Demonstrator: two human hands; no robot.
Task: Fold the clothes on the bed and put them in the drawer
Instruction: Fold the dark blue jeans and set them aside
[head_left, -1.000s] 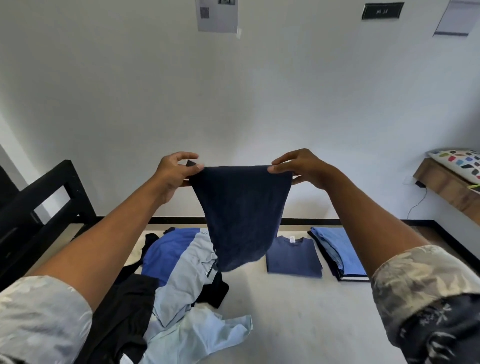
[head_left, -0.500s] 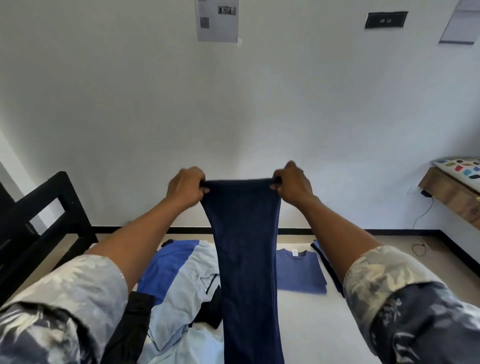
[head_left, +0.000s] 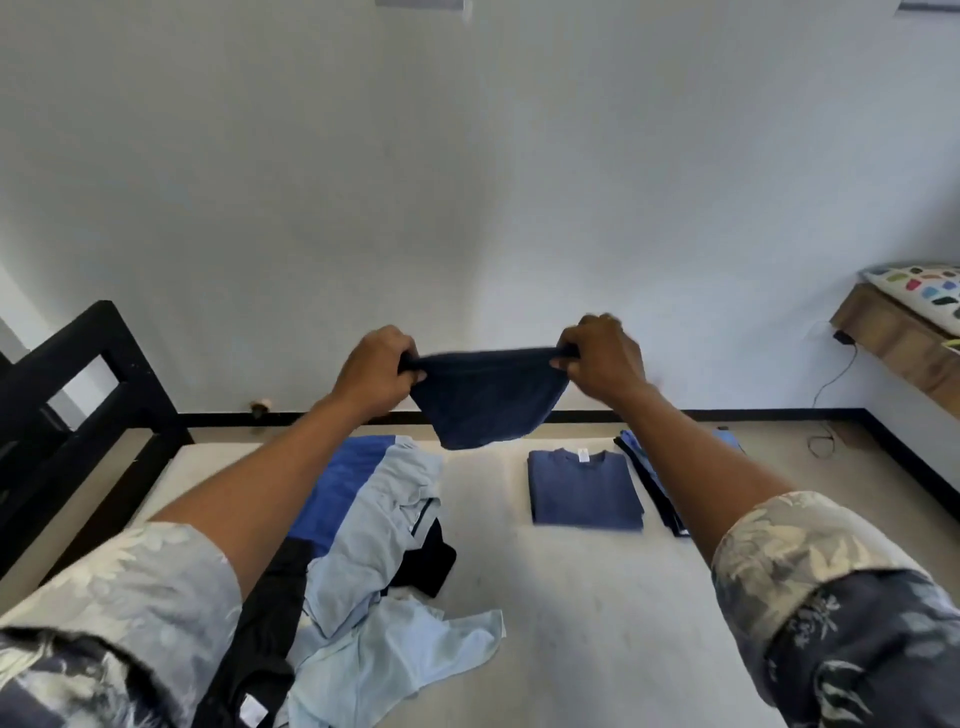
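Head view, looking down along both bare forearms over the bed (head_left: 571, 613). Far left: black bed frame (head_left: 78, 395) against the white wall (head_left: 467, 182).

Loose pile on the left half of the mattress — a black garment (head_left: 270, 623) at the near edge, a bright blue garment (head_left: 343, 483) further back, and a light blue shirt (head_left: 374, 545) crumpled across both, one end spread towards the middle of the bed.

Above the pile, left hand (head_left: 376, 371) is raised, fingers curled tight round the left corner of the dark navy garment (head_left: 488, 400). The garment hangs in the air between the two hands. Its top edge is pulled nearly straight and its body droops in a short rounded fold, clear of the mattress and touching nothing but the hands. It is blurred — what kind of garment it is cannot be told. At the same height, right hand (head_left: 602, 358) has fingers and thumb clamped on the right corner, back of the hand towards the camera.

Below it, a folded navy T-shirt (head_left: 584, 486) lies flat on the mattress, neck label towards the wall. Just beside that sits a folded stack of blue clothes (head_left: 644, 478), partly hidden by the right forearm. Floral sleeves (head_left: 810, 561) are rolled up the arms.

Far right: wooden shelf (head_left: 893, 332) on the wall, patterned pillow (head_left: 930, 291) resting on it.
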